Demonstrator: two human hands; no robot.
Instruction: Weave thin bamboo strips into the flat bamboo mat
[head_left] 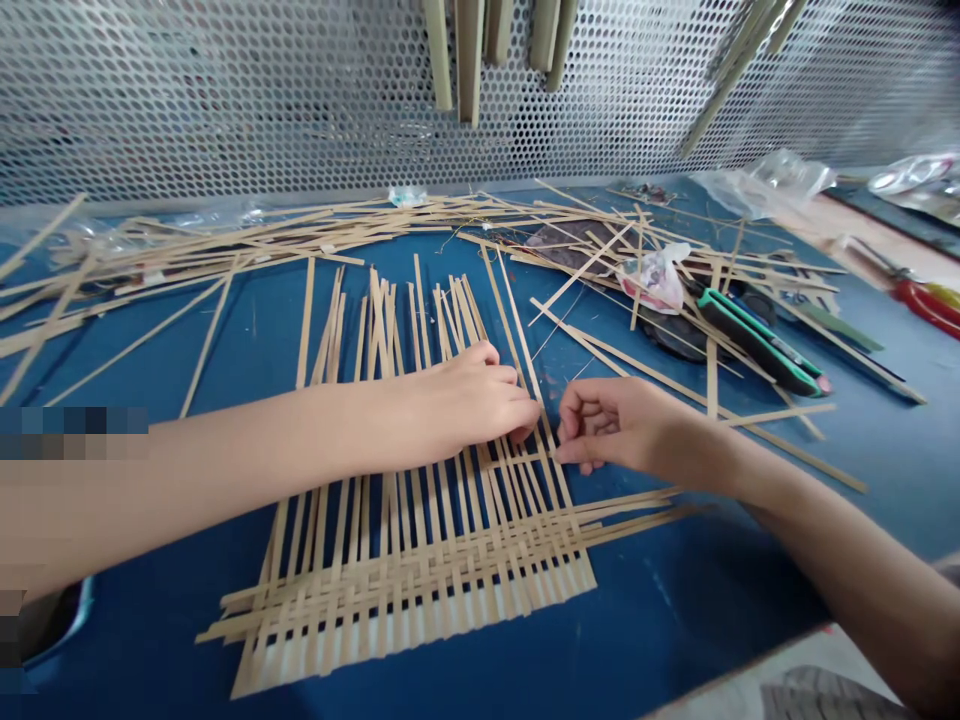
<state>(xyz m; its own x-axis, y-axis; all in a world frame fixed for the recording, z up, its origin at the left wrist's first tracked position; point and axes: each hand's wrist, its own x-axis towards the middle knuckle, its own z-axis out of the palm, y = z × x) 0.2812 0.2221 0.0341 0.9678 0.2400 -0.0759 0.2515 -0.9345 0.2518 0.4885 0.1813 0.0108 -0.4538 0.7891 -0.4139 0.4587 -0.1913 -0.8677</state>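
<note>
A partly woven mat of pale bamboo strips (420,572) lies on the blue tabletop, with several crosswise strips laced through the long upright ones near its lower edge. My left hand (480,400) reaches across the upright strips, its fingers curled down around some of them at the right side; the fingertips are partly hidden. Beside the right edge of the mat, my right hand (611,425) pinches the end of a thin crosswise bamboo strip (531,459). That strip passes among the uprights toward the left hand, above the woven band.
Loose strips (300,230) lie piled along the back and right. A green-and-black utility knife (761,340) and a crumpled plastic bag (656,278) sit right of the mat. Red-handled pliers (926,305) lie at far right. A perforated metal panel (262,100) stands behind.
</note>
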